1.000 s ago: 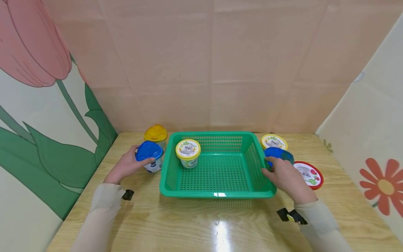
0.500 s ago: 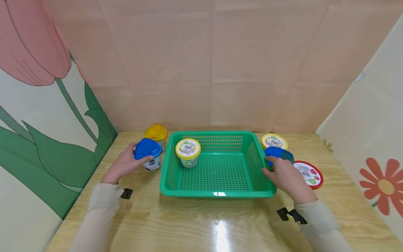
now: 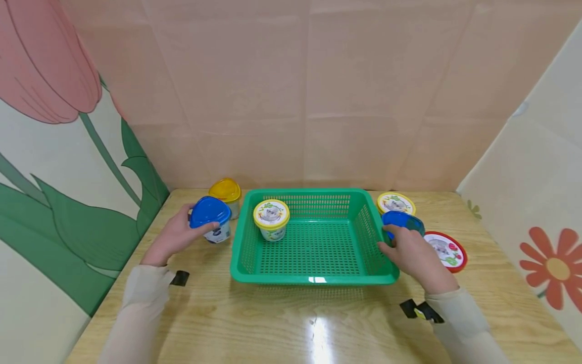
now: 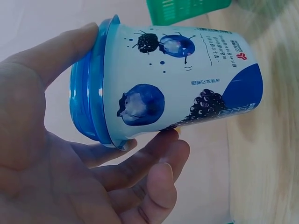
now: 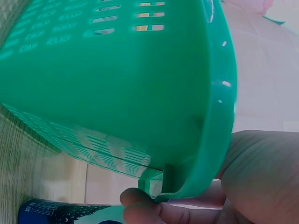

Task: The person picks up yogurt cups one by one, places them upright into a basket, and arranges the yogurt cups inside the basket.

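Left hand [image 3: 176, 236] grips the blue cup [image 3: 210, 212] by its lid, thumb on one side, fingers on the other. Right hand [image 3: 415, 258] holds the right rim of the green basket [image 3: 313, 279], fingers under the lip near the corner per the right wrist view.

Blue cup: left of basket, over the desk [image 3: 273, 328] toward its left edge; base looks clear of the surface. Lid up in head view, leaning a bit, long axis running down from lid to base, base angled toward the basket. Left wrist view has it lying sideways: lid toward the palm, narrower base pointing away, berry print facing the camera.

Basket: one yellow-rimmed tub [image 3: 272, 214] inside, upright, left end near the rear corner. All containers lidded, so contents can't be seen.

Yellow cup [image 3: 225, 189]: desk's left rear corner, body mostly hidden behind the blue cup. Desk's right rear: koala tub [image 3: 396, 203], second blue-lidded cup [image 3: 404, 220], red-rimmed tub [image 3: 445, 252]. Right hand covers part of the last two; their sides are hard to make out. Right wrist view cuts a berry-print cup off at the bottom. Near edge of desk out of frame.
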### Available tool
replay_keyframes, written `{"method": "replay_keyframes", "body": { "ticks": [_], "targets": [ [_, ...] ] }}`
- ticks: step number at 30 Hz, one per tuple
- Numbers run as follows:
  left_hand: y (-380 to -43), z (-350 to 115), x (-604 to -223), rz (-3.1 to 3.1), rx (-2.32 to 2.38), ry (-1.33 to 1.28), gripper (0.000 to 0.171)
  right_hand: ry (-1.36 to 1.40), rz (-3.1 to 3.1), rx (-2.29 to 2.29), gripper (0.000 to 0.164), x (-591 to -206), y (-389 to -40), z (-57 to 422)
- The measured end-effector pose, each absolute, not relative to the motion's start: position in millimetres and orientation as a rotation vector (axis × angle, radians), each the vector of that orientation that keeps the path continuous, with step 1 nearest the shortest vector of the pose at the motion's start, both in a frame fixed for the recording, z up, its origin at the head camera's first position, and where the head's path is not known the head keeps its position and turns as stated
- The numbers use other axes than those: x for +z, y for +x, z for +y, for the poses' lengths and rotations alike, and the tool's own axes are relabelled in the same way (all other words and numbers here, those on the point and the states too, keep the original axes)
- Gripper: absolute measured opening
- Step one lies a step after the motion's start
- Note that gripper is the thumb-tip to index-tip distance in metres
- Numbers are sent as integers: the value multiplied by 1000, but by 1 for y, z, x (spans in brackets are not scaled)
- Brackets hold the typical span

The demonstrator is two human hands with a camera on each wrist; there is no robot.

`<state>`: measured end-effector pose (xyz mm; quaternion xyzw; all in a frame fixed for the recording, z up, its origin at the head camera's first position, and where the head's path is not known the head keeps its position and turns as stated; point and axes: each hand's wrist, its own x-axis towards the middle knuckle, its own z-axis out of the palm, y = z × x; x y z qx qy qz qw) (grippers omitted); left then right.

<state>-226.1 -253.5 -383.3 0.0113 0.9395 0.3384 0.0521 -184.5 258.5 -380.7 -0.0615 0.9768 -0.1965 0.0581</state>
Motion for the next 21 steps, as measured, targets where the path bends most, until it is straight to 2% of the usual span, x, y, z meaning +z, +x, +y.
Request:
{"method": "replay_keyframes", "body": {
  "ticks": [21],
  "targets": [
    [-218, -251, -369, 2876, 1052, 73, 106, -192, 2973, -605, 59, -380, -184, 258]
  ]
}}
